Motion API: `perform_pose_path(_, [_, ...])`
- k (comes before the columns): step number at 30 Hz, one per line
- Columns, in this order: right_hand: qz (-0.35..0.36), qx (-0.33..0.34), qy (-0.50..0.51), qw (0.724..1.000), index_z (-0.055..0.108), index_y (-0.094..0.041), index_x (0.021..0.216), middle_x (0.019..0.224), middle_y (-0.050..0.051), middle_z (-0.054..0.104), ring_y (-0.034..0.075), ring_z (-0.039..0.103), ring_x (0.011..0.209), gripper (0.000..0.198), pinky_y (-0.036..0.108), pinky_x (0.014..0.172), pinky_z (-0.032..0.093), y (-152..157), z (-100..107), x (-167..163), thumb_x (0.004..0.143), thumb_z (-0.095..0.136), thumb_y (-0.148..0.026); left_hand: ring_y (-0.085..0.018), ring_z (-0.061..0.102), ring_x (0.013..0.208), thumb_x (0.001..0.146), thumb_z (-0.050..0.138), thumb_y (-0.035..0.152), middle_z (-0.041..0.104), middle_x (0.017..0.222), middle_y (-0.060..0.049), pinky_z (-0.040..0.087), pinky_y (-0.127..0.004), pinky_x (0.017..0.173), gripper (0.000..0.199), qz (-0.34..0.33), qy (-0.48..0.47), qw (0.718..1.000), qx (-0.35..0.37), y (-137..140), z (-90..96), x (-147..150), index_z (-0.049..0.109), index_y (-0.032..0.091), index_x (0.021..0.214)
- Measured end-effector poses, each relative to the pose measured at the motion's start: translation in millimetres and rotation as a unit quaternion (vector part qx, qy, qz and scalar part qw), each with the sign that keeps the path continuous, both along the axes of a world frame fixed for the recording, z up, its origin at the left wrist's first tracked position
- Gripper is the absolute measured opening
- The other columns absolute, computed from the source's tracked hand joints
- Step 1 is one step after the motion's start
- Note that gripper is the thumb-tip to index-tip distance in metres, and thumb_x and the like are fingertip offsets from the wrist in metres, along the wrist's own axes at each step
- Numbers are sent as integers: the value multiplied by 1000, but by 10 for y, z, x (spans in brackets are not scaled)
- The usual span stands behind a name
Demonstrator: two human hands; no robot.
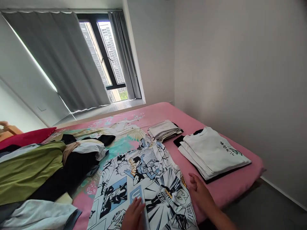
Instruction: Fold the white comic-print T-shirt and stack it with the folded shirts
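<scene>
A comic-print shirt, white with black, blue and yellow figures, lies spread on the pink bed. My left hand rests on its lower middle with the fingers stretched out flat. My right hand is just beside the shirt's right edge, fingers extended and apart, with nothing visible in it. Whether its fingertips touch the fabric, I cannot tell. Past my right hand sits a stack of folded T-shirts, the top one white with dark lettering and a green mark.
A smaller pile of folded clothes lies behind the comic-print shirt. On the left are loose clothes, including an olive-green garment and a pale grey one. The bed ends near the right wall. A red pillow lies far left.
</scene>
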State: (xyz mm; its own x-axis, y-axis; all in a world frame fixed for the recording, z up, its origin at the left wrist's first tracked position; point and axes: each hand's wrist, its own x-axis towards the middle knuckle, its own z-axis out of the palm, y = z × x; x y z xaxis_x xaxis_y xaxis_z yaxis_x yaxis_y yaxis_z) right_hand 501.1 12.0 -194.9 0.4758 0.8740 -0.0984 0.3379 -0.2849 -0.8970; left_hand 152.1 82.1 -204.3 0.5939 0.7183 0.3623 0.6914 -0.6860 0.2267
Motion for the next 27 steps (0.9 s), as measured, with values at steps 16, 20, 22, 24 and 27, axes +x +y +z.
perform_pose_path(16, [287,-170,161,929,44,-22,115,44,-9,48,10,42,31,46,20,36,37,1021,325,500,74,58,-37,-21,31,134,91,32,22,40,143,-6,26,-54,109,44,5,59,990,-129,686,300,1527,42,24,134])
perform_pose_path(20, [291,-214,147,921,50,-19,94,49,-3,55,13,50,34,31,21,33,38,1046,317,616,75,57,-43,-22,25,137,93,29,27,34,147,-5,19,-56,111,44,10,85,986,-141,758,250,1636,38,26,136])
perform_pose_path(22, [262,-211,128,933,48,-19,84,55,0,59,13,52,36,28,20,33,36,1018,311,654,77,55,-45,-22,23,138,94,28,31,30,149,-5,16,-57,111,45,13,99,985,-139,763,231,1666,35,28,138])
perform_pose_path(24, [223,-198,107,949,45,-20,81,58,0,59,12,52,37,26,18,32,32,976,302,662,78,54,-44,-24,21,139,93,29,37,27,150,-4,14,-58,110,47,15,112,986,-125,755,209,1687,31,30,139])
perform_pose_path(27, [159,-179,95,966,41,-22,85,65,-1,60,10,51,39,22,17,33,27,858,288,603,82,46,-43,-27,19,139,90,35,46,22,151,-3,13,-59,110,55,9,129,987,-92,734,172,1704,23,33,142])
